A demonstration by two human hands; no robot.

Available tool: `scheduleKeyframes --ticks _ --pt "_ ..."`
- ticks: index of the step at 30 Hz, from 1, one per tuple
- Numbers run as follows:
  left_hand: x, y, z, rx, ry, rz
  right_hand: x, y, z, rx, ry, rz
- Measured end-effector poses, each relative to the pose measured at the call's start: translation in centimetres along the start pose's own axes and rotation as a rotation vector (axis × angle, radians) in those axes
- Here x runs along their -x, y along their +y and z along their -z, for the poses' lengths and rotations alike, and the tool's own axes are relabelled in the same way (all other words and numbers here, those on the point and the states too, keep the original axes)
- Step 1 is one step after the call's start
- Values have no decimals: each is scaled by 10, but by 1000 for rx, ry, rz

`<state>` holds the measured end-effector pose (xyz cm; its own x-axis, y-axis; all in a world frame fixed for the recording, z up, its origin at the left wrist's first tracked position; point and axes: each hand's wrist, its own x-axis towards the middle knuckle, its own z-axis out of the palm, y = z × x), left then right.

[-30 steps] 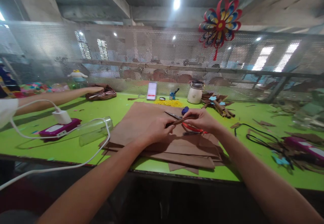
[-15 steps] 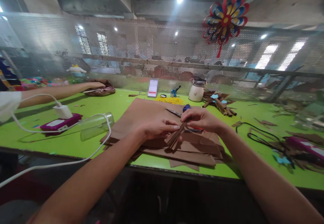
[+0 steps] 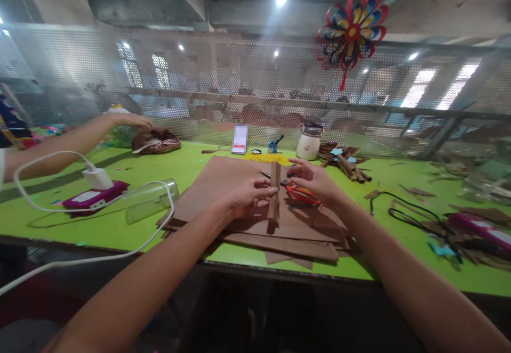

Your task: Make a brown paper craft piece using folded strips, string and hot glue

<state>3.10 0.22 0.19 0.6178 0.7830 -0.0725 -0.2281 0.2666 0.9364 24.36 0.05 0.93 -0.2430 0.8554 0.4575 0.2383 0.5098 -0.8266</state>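
Observation:
My left hand (image 3: 253,196) is closed on a narrow folded brown paper strip (image 3: 274,174), pinching it near its middle and holding it almost upright. My right hand (image 3: 311,180) is just to its right, fingers apart and curled, with nothing visible in them. Scissors with red handles (image 3: 303,196) lie below my right hand, partly covered by it. Under both hands spreads a stack of brown paper sheets (image 3: 215,182), its front layers folded near the table's edge.
On the green table (image 3: 199,150) stand a phone (image 3: 240,139), a blue bottle (image 3: 273,146) and a pale jar (image 3: 308,142). A clear cup (image 3: 149,201) lies beside a purple power strip (image 3: 96,196) with a white cable. Another person's arm (image 3: 75,142) reaches in at left.
The brown paper bundle has turned from slanted to nearly upright, its strips closed together. My right hand has let go of it and moved slightly right. The other person's hand has shifted left and up.

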Motion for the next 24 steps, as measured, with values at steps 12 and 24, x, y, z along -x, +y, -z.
scheduleKeyframes --ticks 12,24 --pt "-10 15 21 53 205 -318 -18 2 43 395 96 -258" --pt "-12 16 29 79 279 -337 -5 15 39 922 -285 -192"
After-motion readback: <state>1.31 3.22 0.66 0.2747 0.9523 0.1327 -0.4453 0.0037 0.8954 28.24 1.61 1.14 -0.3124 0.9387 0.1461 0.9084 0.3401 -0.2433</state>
